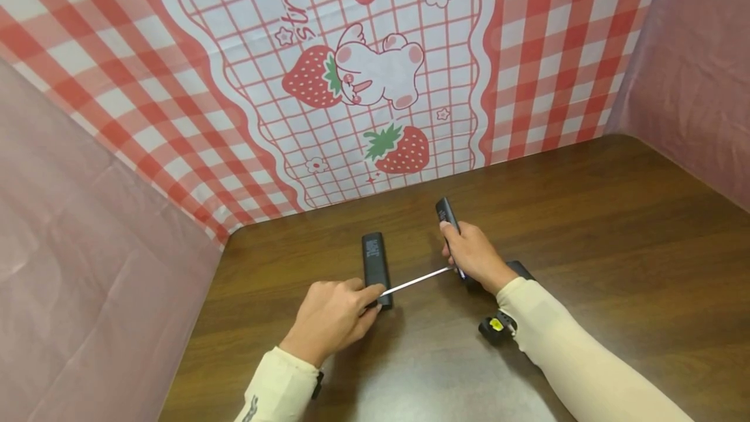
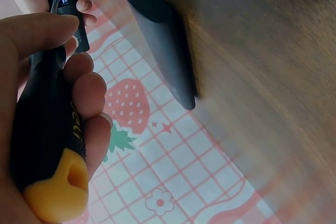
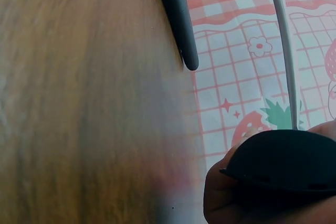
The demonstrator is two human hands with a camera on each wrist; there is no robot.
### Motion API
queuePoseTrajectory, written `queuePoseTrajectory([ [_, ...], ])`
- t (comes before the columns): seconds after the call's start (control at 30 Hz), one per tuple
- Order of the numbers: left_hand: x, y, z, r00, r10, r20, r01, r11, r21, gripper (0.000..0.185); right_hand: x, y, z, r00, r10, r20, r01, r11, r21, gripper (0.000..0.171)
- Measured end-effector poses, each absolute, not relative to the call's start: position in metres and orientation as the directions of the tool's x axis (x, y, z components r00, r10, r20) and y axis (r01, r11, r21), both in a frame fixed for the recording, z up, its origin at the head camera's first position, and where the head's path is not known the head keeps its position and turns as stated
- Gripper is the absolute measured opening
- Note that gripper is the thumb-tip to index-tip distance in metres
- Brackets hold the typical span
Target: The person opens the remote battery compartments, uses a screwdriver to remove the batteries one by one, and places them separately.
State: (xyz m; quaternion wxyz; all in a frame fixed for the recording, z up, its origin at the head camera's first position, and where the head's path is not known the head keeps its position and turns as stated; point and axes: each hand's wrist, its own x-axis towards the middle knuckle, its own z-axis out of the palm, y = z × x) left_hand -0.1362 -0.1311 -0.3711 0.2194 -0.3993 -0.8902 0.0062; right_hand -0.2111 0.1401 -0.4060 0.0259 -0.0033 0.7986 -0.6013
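Note:
My left hand point(image 1: 351, 308) grips a screwdriver by its black and yellow handle point(image 2: 47, 150). Its thin metal shaft point(image 1: 416, 281) runs right to a slim black remote-like device point(image 1: 445, 212), which my right hand point(image 1: 469, 254) holds tilted up off the wooden table point(image 1: 586, 246). The shaft's tip meets the device under my right fingers, where the contact is hidden. A second long black piece point(image 1: 375, 262) lies flat on the table just beyond my left hand. In the right wrist view the shaft point(image 3: 286, 51) crosses above the held device's dark end point(image 3: 289, 161).
A strawberry-print red checked cloth point(image 1: 363, 83) hangs as a backdrop behind the table, and pink cloth point(image 1: 70, 246) walls both sides. A black wrist strap unit with a yellow dot point(image 1: 497, 325) sits by my right sleeve.

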Motion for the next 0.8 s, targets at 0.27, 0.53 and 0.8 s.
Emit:
queuePoseTrajectory([
  [0.27, -0.1375, -0.1298, -0.3726, -0.582, 0.709, 0.398, 0.707, 0.683, -0.184, 0.020, -0.2118, 0.1413, -0.4052, -0.998, -0.049, -0.034, 0.019, 0.273, -0.962, 0.043],
  [0.53, -0.1362, -0.1314, -0.3746, -0.588, 0.697, 0.411, 0.698, 0.694, -0.176, 0.020, -0.2115, 0.1408, -0.4041, -0.998, -0.051, -0.030, 0.015, 0.273, -0.962, 0.046],
  [0.8, -0.1347, -0.1320, -0.3771, -0.600, 0.684, 0.414, 0.691, 0.704, -0.161, 0.020, -0.2086, 0.1395, -0.4041, -0.998, -0.049, -0.037, 0.023, 0.263, -0.965, 0.047],
])
